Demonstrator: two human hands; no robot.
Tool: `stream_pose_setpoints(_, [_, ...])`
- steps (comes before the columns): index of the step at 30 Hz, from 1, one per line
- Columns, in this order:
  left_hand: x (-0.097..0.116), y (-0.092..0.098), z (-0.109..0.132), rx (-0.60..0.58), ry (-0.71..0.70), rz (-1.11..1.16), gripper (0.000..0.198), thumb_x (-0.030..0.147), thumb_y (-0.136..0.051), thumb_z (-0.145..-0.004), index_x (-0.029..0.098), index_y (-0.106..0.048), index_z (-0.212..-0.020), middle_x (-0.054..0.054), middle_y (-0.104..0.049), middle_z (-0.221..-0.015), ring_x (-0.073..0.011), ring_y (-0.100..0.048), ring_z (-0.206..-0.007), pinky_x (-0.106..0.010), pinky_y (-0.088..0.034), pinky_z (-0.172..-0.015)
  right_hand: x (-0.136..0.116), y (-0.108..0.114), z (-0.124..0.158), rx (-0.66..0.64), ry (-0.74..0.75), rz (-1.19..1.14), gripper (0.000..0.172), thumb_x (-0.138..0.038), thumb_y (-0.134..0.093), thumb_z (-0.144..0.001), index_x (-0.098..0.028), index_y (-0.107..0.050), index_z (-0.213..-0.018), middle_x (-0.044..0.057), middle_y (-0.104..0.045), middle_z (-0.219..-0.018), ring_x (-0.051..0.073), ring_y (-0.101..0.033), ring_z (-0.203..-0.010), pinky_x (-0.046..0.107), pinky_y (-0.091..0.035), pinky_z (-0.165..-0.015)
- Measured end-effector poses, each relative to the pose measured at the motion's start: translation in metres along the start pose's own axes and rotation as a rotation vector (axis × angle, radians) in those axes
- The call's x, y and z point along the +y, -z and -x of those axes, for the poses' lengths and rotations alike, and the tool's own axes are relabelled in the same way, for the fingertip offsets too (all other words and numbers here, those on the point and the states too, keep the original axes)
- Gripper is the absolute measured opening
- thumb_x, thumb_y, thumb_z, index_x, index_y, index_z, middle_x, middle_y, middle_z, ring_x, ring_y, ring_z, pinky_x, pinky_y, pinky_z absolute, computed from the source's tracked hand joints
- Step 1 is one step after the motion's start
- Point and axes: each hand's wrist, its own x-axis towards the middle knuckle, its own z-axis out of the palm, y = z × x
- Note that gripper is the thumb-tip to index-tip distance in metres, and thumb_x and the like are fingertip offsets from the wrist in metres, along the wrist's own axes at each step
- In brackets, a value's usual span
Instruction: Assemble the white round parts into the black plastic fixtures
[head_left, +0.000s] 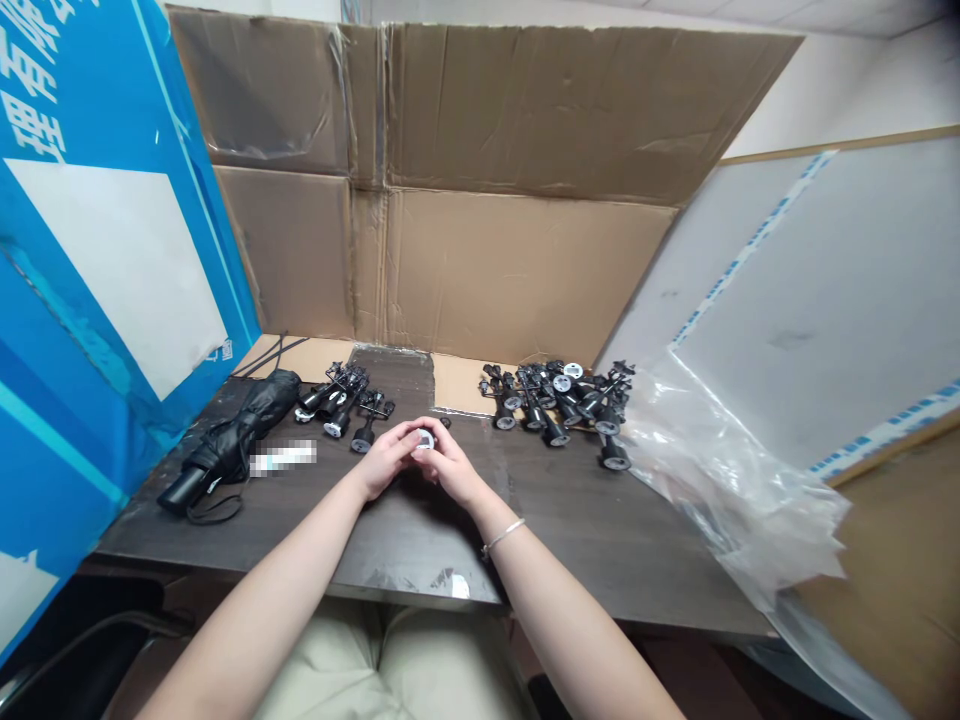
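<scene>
Over the middle of the table, my left hand [384,462] and my right hand [452,470] meet around one black part with a pale round end [425,440]. Fingers of both hands are closed on it, and its round end faces up towards me between the thumbs. A bit of black shows beyond my right fingertips; most of the part is hidden. Just left of my left hand stands a similar black cylindrical part [364,437] with thin jointed pieces on top.
Several like parts [335,420] lie behind on the left, and a larger heap [555,405] sits at the back right. A folded black umbrella [240,435] rests on the left. Cardboard [525,270] walls the back; clear plastic sheeting [735,490] drapes over the right edge.
</scene>
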Motion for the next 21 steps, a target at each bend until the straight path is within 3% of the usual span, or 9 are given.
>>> stream_pose_setpoints(5, [-0.0009, 0.0015, -0.0006, 0.042, -0.013, -0.039, 0.047, 0.042, -0.073, -0.057, 0.015, -0.059, -0.092, -0.001, -0.059, -0.078, -0.0124, -0.055, -0.068, -0.025, -0.044, -0.065, 0.004, 0.0, -0.0008, -0.004, -0.02, 0.003, 0.033, -0.021, -0.052, -0.069, -0.023, -0.041, -0.1, -0.009, -0.036, -0.058, 0.003, -0.029, -0.039, 0.016, -0.021, -0.036])
stream_pose_setpoints(14, [-0.0044, 0.0008, -0.0029, 0.104, -0.213, -0.258, 0.037, 0.046, -0.064, -0.064, 0.013, -0.061, -0.082, -0.001, -0.057, -0.073, -0.0132, -0.051, -0.069, -0.024, -0.039, -0.066, 0.0035, -0.0048, 0.0003, 0.027, 0.013, 0.053, 0.03, -0.022, -0.051, -0.069, -0.022, -0.041, -0.097, -0.009, -0.035, -0.058, 0.004, -0.029, -0.04, 0.016, -0.022, -0.036])
stream_pose_setpoints(21, [-0.0016, -0.0042, -0.0015, 0.105, -0.235, -0.302, 0.038, 0.047, -0.063, -0.064, 0.013, -0.06, -0.082, -0.001, -0.056, -0.072, -0.0136, -0.05, -0.07, -0.024, -0.039, -0.067, 0.0047, -0.0048, -0.0006, 0.053, 0.04, 0.077, 0.029, -0.022, -0.051, -0.068, -0.022, -0.042, -0.095, -0.008, -0.036, -0.06, 0.005, -0.029, -0.043, 0.017, -0.023, -0.038])
